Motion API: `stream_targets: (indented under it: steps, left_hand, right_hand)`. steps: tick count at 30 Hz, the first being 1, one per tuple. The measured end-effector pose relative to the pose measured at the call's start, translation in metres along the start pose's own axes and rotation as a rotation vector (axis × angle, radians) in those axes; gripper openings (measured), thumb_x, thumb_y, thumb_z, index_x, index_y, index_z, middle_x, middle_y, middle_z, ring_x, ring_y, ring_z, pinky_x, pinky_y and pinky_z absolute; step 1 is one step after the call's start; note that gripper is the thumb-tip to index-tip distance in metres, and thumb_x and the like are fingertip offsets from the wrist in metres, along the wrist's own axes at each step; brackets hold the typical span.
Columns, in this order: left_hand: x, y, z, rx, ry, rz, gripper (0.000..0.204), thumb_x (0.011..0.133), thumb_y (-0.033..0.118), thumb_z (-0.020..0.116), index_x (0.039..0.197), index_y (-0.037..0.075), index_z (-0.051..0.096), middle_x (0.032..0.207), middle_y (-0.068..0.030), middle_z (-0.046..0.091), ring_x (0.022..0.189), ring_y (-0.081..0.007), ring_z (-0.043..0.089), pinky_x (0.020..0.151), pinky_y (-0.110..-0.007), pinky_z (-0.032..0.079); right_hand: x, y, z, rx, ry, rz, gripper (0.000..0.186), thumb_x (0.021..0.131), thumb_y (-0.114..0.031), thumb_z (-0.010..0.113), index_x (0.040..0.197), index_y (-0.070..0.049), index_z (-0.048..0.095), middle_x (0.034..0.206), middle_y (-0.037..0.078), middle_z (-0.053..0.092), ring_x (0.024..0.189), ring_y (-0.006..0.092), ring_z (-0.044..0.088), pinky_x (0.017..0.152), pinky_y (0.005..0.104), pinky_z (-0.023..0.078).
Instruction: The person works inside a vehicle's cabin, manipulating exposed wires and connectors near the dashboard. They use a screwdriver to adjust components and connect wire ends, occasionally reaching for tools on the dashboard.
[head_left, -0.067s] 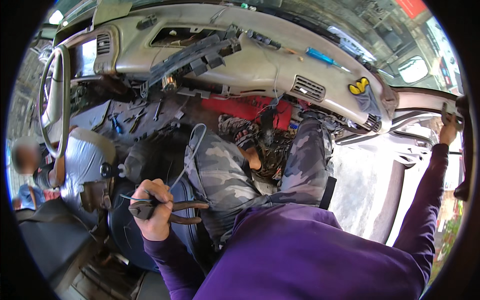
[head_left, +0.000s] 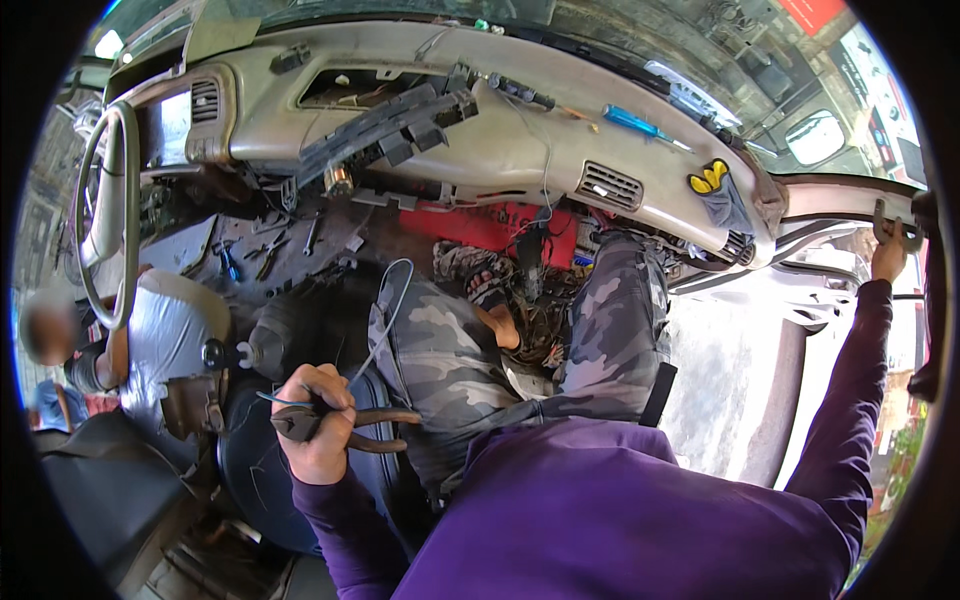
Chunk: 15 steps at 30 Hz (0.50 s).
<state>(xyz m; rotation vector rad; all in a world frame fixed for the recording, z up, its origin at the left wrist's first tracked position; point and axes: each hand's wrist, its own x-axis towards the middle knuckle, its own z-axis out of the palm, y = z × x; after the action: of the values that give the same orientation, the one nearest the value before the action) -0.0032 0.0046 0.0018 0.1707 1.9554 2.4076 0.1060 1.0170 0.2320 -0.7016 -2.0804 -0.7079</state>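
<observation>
Head view: left hand holds pliers and wire together, apparently for control; right hand grips a handle, likely for support.

My left hand is fisted, fingers curled, left forearm angled forward. Right arm reaches far out, right hand closed.

Plain purple top, long sleeves to wrists; grey camouflage trousers; dark strapped sandal.
</observation>
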Motion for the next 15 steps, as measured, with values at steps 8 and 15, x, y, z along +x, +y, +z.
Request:
stream_targets:
  steps: [8,15]
  left_hand:
    - [0.013,0.021,0.01,-0.107,-0.148,-0.038,0.025,0.073,0.004,0.074,0.08,0.007,0.05,0.072,-0.0013,0.047,0.062,-0.0078,0.038,0.056,-0.023,0.032]
    - [0.032,0.008,0.054,-0.09,-0.184,0.064,0.018,0.063,-0.006,0.062,0.078,0.002,0.056,0.073,-0.0069,0.057,0.066,-0.0172,0.052,0.062,-0.029,0.041]
  right_hand:
    - [-0.01,-0.01,-0.005,-0.16,0.025,-0.034,0.052,0.093,-0.005,0.06,0.144,-0.014,0.058,0.115,0.005,0.075,0.107,0.0233,0.071,0.095,0.0358,0.053]
    - [-0.025,-0.082,-0.064,0.081,0.122,-0.008,0.044,0.094,-0.003,0.058,0.138,-0.003,0.058,0.118,0.014,0.07,0.108,0.0266,0.067,0.092,0.038,0.053]
